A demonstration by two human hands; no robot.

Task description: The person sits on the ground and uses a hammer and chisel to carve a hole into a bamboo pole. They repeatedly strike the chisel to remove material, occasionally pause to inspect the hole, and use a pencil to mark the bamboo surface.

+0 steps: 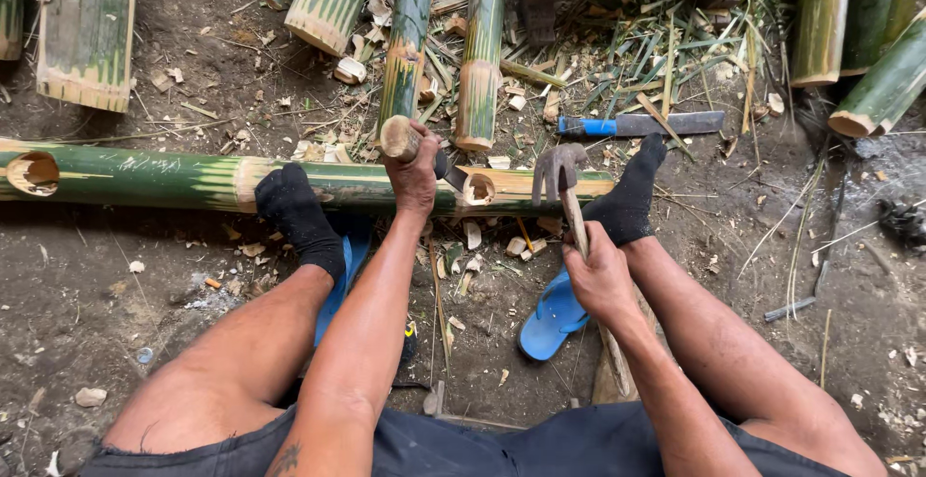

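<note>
1. Head view: left hand (415, 173) was closed around a wooden-handled chisel (400, 137), its blade angled toward the hole (478, 189) just right of the grip.
2. Right hand (598, 274) was wrapped tight on a claw hammer (558, 170), head raised above the grip.
3. Long green bamboo pole (145, 176) lay under the left hand, pinned by both socked feet (294, 209).
4. Blue sandal (552, 318) lay below the right hand.
</note>
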